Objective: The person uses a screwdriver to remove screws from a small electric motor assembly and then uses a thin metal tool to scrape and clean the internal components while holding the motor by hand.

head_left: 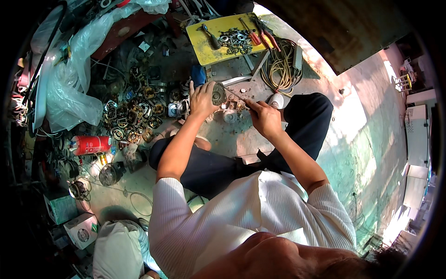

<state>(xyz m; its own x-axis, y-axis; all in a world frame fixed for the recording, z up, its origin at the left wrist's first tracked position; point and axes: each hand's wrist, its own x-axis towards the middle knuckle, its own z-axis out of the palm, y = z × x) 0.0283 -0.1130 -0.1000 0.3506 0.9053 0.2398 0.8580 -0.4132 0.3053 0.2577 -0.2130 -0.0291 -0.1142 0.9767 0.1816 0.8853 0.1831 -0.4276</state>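
My left hand (203,99) is closed round the edge of a dark, round metal part (218,95), with its flat face turned to the right. In my right hand (266,120) is a thin-shafted tool (236,94), probably a screwdriver, its handle hidden in the fist. The shaft points up and left, its tip close to the metal part; whether they touch I cannot tell. Just beyond my left hand stands something blue (198,74). Below the part, small metal pieces and a pale round piece (230,116) lie on the floor.
A yellow board (200,39) ahead carries small metal rings, screwdrivers and red-handled pliers (268,36). Coiled cable (282,65) lies to its right. A heap of metal rings and coils (134,116), a red cylinder (90,144) and plastic sheeting (69,97) crowd the left.
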